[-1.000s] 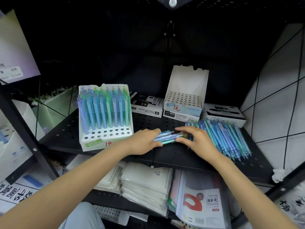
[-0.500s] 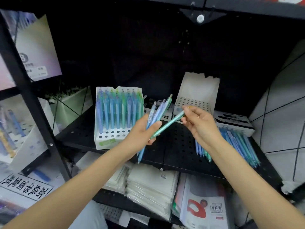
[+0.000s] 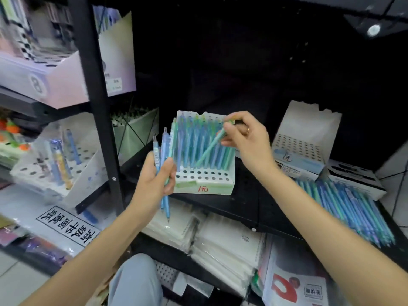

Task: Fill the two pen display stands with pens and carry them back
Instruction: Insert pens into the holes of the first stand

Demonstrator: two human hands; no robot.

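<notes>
1. Head view status: the right hand [image 3: 247,138] pinches a single green pen [image 3: 210,147] near its top end, with the tip angled down toward the near rows of the left display stand [image 3: 204,184]. The left hand [image 3: 154,180] is clamped around a small bundle of pens [image 3: 163,151], held upright just left of that stand.
2. Stand status: the left display stand is mostly filled, with two near rows of holes open. The second display stand [image 3: 306,138], to the right and farther back, shows only empty holes. A loose pile of pens [image 3: 344,208] lies on the black perforated shelf [image 3: 254,202] at the right.
3. Risk, misalignment: the green pen enters at a slant. If the tip misses a hole, it is likely to skid on the white card face or jam against standing pens.
4. Risk, tipping: the stand looks like light cardboard. A sideways push from either hand could shift it toward the shelf's near edge.
5. Risk, dropped stock: the bundle's lower ends hang past the shelf edge. A loosened hold would likely send pens onto the packets [image 3: 220,244] stacked below.
6. Risk, rolling: the loose pile reaches close to the near right edge of the shelf and could roll off if knocked.
7. Surroundings: a dark metal rack with a black upright post [image 3: 97,107]. Left of it are other white stands, blurred. A tiled wall is at the right.
</notes>
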